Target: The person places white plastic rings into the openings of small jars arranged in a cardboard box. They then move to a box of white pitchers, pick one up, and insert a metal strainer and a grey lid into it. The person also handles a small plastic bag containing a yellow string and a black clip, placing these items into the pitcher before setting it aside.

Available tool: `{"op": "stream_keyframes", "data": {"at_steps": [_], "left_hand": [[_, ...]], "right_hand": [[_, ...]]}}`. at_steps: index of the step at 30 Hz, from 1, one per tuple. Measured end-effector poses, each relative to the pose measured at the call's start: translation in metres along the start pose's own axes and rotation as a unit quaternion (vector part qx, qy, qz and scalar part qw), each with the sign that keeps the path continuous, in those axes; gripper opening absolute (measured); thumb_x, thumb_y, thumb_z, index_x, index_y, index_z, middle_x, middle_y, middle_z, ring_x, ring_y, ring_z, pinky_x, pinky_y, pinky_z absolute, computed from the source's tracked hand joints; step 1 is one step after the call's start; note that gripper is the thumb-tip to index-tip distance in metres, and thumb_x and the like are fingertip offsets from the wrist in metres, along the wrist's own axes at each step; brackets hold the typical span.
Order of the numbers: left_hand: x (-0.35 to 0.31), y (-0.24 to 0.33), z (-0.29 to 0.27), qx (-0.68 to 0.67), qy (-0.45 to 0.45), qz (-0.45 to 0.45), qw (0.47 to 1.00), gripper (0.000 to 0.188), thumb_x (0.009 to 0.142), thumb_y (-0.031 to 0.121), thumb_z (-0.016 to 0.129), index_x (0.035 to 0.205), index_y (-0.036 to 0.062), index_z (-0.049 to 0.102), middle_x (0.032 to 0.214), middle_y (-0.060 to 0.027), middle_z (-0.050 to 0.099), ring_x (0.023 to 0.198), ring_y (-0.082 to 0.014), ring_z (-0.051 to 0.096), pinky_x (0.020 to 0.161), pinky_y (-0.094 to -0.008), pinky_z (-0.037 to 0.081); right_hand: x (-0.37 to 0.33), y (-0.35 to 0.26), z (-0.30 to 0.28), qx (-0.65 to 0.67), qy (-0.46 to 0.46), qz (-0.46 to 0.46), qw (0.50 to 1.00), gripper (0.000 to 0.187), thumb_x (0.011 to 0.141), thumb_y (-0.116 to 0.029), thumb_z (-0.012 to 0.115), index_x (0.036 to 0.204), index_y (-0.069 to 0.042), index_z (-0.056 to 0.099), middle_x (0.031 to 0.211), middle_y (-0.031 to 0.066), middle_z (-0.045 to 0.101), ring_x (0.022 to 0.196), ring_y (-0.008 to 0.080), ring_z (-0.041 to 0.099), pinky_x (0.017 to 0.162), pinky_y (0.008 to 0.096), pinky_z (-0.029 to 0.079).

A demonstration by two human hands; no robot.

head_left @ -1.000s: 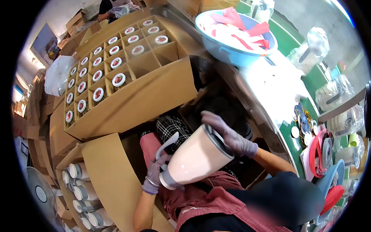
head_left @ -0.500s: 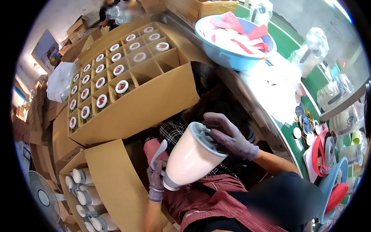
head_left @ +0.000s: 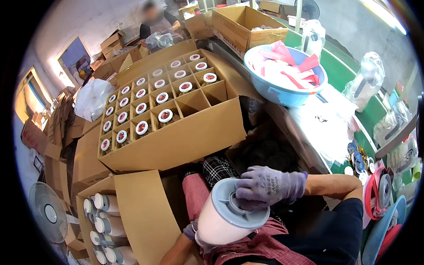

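A pale pink jug [head_left: 221,221] lies tilted over my lap, its wide grey base [head_left: 221,199] turned up and toward the right. My left hand [head_left: 191,230], in a purple-grey glove, holds it low on its left side; most of those fingers are hidden behind the jug. My right hand [head_left: 270,187], gloved alike, is bent over the round middle of the base with its fingers closed there. What lies under those fingertips is hidden.
A divided carton [head_left: 176,148] of jars or bottles with white-rimmed round tops stands ahead. Similar jugs [head_left: 110,223] fill an open carton at left, by a fan [head_left: 49,213]. A blue basin [head_left: 282,90] of red and white pieces sits on the bench; another person [head_left: 154,26] works beyond.
The jug has tipped so its base faces up more and has come lower. My right hand has moved from the base's rim onto its middle, fingers curling in. The view has shifted.
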State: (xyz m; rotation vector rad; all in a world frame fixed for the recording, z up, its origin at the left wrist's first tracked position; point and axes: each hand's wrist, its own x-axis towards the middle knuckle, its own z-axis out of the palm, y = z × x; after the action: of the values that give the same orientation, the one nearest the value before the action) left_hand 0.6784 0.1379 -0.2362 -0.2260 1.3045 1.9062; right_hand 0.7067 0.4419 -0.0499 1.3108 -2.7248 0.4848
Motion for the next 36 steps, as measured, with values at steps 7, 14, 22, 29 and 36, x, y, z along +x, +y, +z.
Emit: {"op": "stream_keyframes", "data": {"at_steps": [7,14,22,29,36], "left_hand": [[-0.021,0.047,0.002,0.312,0.106,0.311,0.892,0.017,0.088,0.017,0.067,0.087,0.0001,0.069,0.084,-0.009,0.071,0.077,-0.0169,0.065,0.072,-0.032,0.053],[-0.053,0.045,0.007,0.462,0.079,0.511,0.721,0.022,0.088,0.007,0.06,0.106,-0.003,0.067,0.1,-0.0183,0.07,0.089,-0.0266,0.069,0.078,-0.0367,0.055],[-0.048,0.001,0.067,0.357,0.058,0.353,0.863,0.05,0.095,0.027,0.056,0.132,-0.0073,0.05,0.123,-0.0285,0.06,0.104,-0.0357,0.065,0.089,-0.0423,0.054],[-0.126,-0.057,-0.001,0.602,0.075,0.32,0.728,0.06,0.093,0.042,0.066,0.126,-0.0064,0.055,0.125,-0.0319,0.056,0.107,-0.041,0.062,0.086,-0.0491,0.055],[-0.096,-0.03,0.041,0.434,-0.077,0.265,0.858,0.061,0.095,0.039,0.059,0.139,-0.0008,0.045,0.131,-0.0248,0.056,0.113,-0.0391,0.059,0.096,-0.0443,0.049]], "right_hand": [[-0.062,0.001,0.096,0.392,0.069,0.419,0.816,0.042,0.099,-0.035,0.048,0.111,0.001,0.064,0.096,0.0211,0.069,0.08,0.0283,0.066,0.077,0.0381,0.051],[-0.055,0.025,0.179,0.546,0.177,0.448,0.685,0.046,0.098,-0.044,0.055,0.096,0.0,0.066,0.071,0.0016,0.056,0.07,0.011,0.051,0.065,0.0286,0.047],[-0.144,-0.035,0.051,0.003,0.335,0.432,0.837,0.015,0.088,-0.011,0.068,0.1,-0.003,0.067,0.088,0.0114,0.067,0.084,0.0267,0.065,0.075,0.0366,0.052],[-0.337,-0.021,-0.009,-0.379,0.154,0.724,0.556,0.031,0.082,-0.031,0.068,0.104,-0.009,0.073,0.105,0.0137,0.067,0.097,0.0318,0.062,0.089,0.0435,0.048],[-0.373,-0.018,-0.001,-0.315,0.154,0.766,0.538,0.024,0.087,-0.029,0.063,0.099,-0.01,0.073,0.107,0.0091,0.068,0.103,0.0296,0.061,0.092,0.0415,0.044]]}}
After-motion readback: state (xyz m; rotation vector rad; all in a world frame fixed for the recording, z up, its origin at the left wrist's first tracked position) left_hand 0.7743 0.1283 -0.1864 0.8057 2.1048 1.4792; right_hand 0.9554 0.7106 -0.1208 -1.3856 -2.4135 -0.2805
